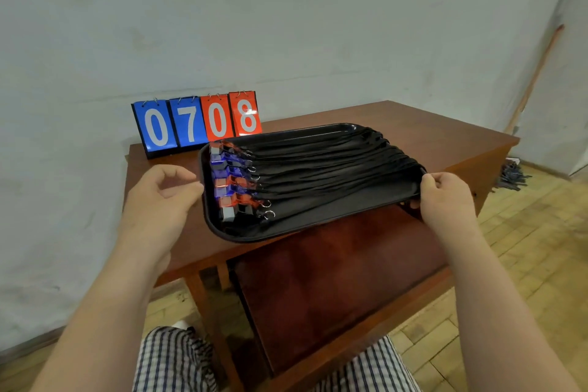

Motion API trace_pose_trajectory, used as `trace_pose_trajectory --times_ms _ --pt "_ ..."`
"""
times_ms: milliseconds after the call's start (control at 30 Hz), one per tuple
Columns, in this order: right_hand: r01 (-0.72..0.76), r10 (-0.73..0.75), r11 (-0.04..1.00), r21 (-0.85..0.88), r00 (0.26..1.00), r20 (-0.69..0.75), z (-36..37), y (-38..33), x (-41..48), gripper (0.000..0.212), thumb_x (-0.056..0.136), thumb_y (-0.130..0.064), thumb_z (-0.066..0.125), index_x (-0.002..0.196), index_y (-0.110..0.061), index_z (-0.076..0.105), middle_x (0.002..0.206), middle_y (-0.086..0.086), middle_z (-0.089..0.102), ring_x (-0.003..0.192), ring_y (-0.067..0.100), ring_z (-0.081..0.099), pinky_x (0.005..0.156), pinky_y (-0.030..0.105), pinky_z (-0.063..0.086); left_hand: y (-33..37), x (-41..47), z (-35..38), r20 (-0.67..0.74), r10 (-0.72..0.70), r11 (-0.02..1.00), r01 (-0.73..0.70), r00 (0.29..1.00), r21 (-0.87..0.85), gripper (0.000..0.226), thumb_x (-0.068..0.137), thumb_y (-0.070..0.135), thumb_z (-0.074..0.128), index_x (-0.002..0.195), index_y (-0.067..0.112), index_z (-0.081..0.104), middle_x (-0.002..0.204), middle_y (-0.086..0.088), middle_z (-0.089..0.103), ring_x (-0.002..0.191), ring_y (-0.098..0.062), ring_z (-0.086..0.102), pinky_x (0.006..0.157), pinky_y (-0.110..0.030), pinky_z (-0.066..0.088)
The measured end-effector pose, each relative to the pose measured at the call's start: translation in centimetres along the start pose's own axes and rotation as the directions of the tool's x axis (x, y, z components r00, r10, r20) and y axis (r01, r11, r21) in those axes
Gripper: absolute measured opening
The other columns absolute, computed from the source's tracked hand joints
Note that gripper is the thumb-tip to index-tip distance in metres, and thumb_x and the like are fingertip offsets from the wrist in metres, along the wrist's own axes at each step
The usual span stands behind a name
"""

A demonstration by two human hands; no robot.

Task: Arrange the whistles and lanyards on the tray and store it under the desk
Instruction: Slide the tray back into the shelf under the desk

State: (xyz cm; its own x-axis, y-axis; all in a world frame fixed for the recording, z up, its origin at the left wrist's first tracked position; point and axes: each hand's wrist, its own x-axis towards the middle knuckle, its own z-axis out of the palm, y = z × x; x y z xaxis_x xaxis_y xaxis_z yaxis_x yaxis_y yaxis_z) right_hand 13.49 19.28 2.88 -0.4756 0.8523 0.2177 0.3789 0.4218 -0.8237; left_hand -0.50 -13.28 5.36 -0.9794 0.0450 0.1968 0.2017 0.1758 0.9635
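Whistles (229,181) rowed left on black tray (334,212), lanyards (334,165) stretched right.

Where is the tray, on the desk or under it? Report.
On the desk. The tray sits on its top beside the scoreboard, and the right hand grips its right rim.

Tray (318,216) on the desk (429,134) near its front edge, whistles (227,181) in a column at the tray's left end, lanyards (334,169) running rightward across it, flip scoreboard (197,121) behind the tray at the desk's rear left, left hand (159,197) just beside the left rim, right hand (445,197) gripping the right rim.
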Motion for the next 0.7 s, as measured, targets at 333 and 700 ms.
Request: trace_pose_trajectory --times_ms 333,700 --pt "-0.106 0.106 0.989 -0.102 0.994 0.000 -3.8 4.7 0.8 0.031 0.105 -0.024 0.034 0.114 -0.008 0.059 0.070 0.003 0.053 0.053 0.016 0.046 0.045 0.024 0.031 0.0 -1.0 2.3 0.169 -0.201 0.975 0.213 0.965 -0.056 0.021 0.088 0.012 0.072 0.106 0.014 0.062 0.077 -0.007 0.076 0.072 -0.019 0.074 0.067 -0.030 0.053" --pt "-0.202 0.203 0.974 -0.102 0.979 -0.004 -7.3 8.3 -0.7 0.034 0.105 -0.020 0.033 0.115 -0.003 0.060 0.077 0.009 0.057 0.060 0.021 0.048 0.052 0.028 0.036 -0.3 -4.2 7.1 0.362 -0.296 0.954 0.296 0.884 0.058 0.026 0.098 0.014 0.049 0.081 0.000 0.064 0.043 -0.009 0.055 0.037 -0.019 0.047 0.054 -0.031 0.045"
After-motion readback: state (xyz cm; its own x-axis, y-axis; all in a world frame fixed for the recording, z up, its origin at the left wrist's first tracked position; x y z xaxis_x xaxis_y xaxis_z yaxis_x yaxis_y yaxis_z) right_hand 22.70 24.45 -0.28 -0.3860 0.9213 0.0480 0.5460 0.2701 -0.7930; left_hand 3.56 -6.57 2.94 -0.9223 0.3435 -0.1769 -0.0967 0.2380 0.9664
